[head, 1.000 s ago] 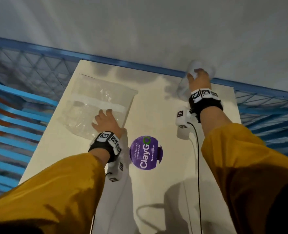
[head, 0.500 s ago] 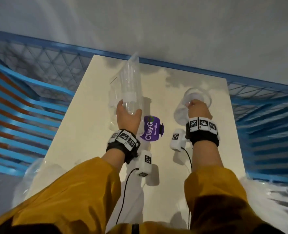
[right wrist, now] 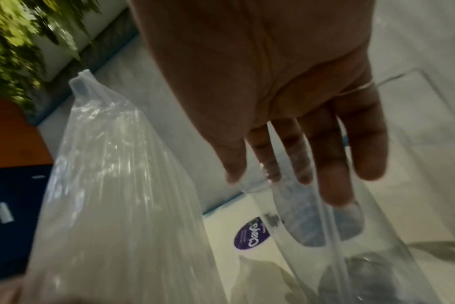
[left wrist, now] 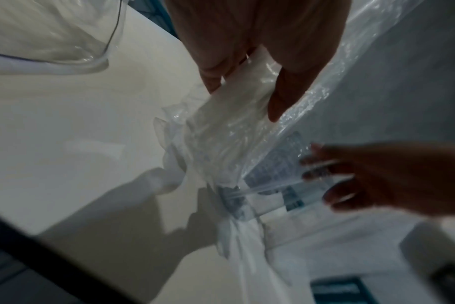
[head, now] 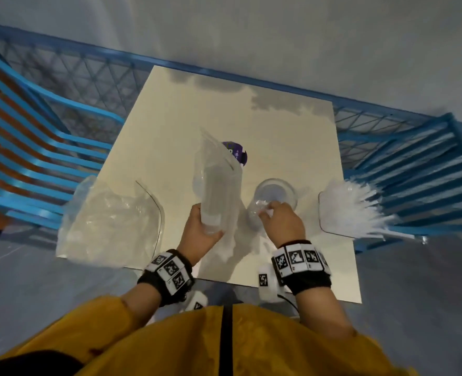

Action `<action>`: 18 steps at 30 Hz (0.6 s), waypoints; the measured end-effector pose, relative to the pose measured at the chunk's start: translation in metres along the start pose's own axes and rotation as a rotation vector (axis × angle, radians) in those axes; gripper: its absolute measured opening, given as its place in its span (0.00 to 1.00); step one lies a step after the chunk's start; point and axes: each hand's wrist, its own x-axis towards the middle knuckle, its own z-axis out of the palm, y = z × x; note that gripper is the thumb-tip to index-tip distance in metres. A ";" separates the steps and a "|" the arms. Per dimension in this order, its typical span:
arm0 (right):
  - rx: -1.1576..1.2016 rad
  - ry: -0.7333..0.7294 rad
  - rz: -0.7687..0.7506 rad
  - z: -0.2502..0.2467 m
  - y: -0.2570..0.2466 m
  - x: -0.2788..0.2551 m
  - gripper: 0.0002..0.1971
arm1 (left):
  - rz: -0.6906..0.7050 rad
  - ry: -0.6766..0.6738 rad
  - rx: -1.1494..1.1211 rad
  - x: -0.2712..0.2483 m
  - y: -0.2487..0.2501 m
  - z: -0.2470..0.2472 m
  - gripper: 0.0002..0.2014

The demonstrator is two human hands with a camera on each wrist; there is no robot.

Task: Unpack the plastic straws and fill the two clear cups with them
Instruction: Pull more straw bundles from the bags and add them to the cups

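Note:
My left hand [head: 209, 226] grips a clear bag of plastic straws [head: 219, 185] near its lower end and holds it upright over the middle of the cream table [head: 170, 126]. The left wrist view shows the thumb and fingers curled around the crinkled bag [left wrist: 221, 144]. Just to the right, my right hand [head: 272, 213] pinches the near rim of a clear cup [head: 277, 192] that stands on the table. In the right wrist view, its fingertips [right wrist: 335, 185] reach inside the cup [right wrist: 351, 236], thumb outside. I see only this one cup clearly.
An empty crumpled plastic bag [head: 110, 221] lies at the table's near left corner. A fanned bundle of pale straws [head: 352, 210] overhangs the right edge. A purple sticker [head: 239, 156] sits mid-table. Blue mesh railing [head: 94, 77] and blue slatted chairs [head: 34, 147] surround the table.
The left hand lifted the straw bag off the table, stood it upright and brought it closer. The right hand drew the cup from the far edge toward the near side.

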 end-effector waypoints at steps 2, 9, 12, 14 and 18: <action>0.115 0.112 -0.084 -0.014 -0.006 -0.014 0.18 | 0.074 -0.065 0.011 -0.018 -0.004 0.000 0.25; 0.719 -0.118 -0.201 -0.042 -0.033 -0.038 0.20 | -0.058 -0.142 0.317 -0.027 -0.096 0.016 0.31; 0.400 -0.089 -0.403 -0.034 -0.027 -0.040 0.16 | -0.060 -0.183 0.415 -0.039 -0.097 0.022 0.40; 0.373 -0.086 -0.452 -0.029 -0.022 -0.039 0.11 | 0.034 -0.148 0.482 -0.051 -0.067 0.022 0.55; 0.520 -0.203 -0.350 -0.031 -0.021 -0.030 0.08 | 0.055 -0.069 0.348 -0.069 0.002 0.003 0.52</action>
